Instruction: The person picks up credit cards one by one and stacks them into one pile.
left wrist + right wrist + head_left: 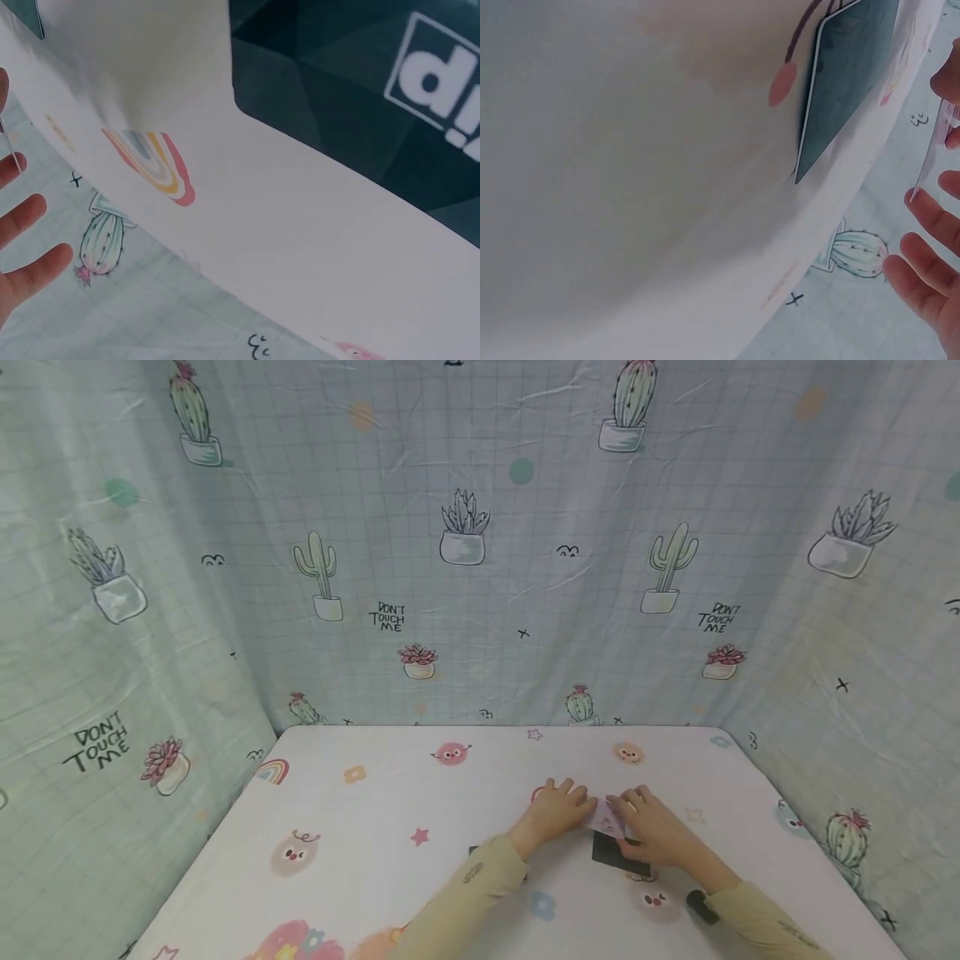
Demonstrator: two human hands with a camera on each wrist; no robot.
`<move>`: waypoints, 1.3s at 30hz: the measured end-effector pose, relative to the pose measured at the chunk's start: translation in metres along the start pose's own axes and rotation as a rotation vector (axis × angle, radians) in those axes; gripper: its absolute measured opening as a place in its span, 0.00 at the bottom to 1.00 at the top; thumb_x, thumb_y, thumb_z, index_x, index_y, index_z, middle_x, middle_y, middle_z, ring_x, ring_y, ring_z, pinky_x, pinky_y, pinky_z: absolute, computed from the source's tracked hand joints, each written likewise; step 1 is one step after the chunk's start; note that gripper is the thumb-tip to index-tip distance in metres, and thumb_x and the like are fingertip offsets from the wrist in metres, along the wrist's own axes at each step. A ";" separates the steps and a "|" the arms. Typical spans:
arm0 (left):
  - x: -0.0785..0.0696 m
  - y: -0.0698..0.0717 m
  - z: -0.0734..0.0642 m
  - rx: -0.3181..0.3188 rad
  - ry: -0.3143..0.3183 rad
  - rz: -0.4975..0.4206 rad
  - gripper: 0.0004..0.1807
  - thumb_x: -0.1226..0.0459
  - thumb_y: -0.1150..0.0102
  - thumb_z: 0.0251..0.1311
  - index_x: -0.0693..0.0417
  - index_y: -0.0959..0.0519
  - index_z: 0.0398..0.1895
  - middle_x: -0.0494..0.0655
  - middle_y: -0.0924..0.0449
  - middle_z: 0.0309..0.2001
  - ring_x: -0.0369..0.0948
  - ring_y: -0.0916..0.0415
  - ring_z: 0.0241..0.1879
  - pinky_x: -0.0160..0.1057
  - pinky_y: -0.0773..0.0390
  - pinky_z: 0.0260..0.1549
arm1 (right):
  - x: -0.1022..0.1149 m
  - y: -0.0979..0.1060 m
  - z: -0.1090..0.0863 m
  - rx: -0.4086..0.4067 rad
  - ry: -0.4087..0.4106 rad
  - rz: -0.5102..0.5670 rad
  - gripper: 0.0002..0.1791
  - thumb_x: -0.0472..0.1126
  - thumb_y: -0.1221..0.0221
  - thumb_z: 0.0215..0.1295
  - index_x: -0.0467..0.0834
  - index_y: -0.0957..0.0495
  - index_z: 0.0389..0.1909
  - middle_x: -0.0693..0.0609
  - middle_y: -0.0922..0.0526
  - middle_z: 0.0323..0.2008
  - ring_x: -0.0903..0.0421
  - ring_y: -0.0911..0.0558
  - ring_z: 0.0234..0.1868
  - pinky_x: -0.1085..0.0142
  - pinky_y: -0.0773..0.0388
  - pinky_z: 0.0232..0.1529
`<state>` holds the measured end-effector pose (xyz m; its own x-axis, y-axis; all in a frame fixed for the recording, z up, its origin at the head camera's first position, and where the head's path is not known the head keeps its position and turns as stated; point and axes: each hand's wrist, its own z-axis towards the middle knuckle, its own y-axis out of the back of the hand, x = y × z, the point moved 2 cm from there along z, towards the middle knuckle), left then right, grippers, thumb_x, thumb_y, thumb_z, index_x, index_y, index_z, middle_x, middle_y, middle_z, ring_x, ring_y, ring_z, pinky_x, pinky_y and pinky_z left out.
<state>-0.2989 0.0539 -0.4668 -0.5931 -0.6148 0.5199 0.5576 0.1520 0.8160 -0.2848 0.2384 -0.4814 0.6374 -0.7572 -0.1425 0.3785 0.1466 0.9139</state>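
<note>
A thin pale pink card is held up between both hands, over the right half of the table. My left hand pinches its left side; in the left wrist view only the fingers show, spread around the card's thin edge. From the other side my right hand pinches it between thumb and finger. The card's clear edge stands out in the right wrist view, where the other fingers are spread. Just below the hands, a dark flat card lies on the table, partly covered by the right hand.
Beneath the left forearm lies a dark card with white lettering, mostly hidden in the head view. A dark rounded object sits by the right sleeve. The white table has printed cartoons, and cactus-print curtains surround it.
</note>
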 end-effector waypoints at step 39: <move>0.002 -0.001 -0.037 -0.144 0.038 -0.038 0.23 0.45 0.44 0.50 0.34 0.29 0.51 0.39 0.27 0.48 0.38 0.30 0.45 0.38 0.26 0.39 | 0.019 0.000 0.003 0.002 0.018 0.108 0.36 0.50 0.35 0.39 0.44 0.32 0.54 0.57 0.29 0.42 0.60 0.34 0.45 0.64 0.29 0.42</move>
<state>-0.2790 0.0242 -0.4763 -0.5945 -0.6476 0.4767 0.6141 0.0170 0.7891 -0.2746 0.2222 -0.4833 0.6862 -0.7257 -0.0493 0.3054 0.2259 0.9250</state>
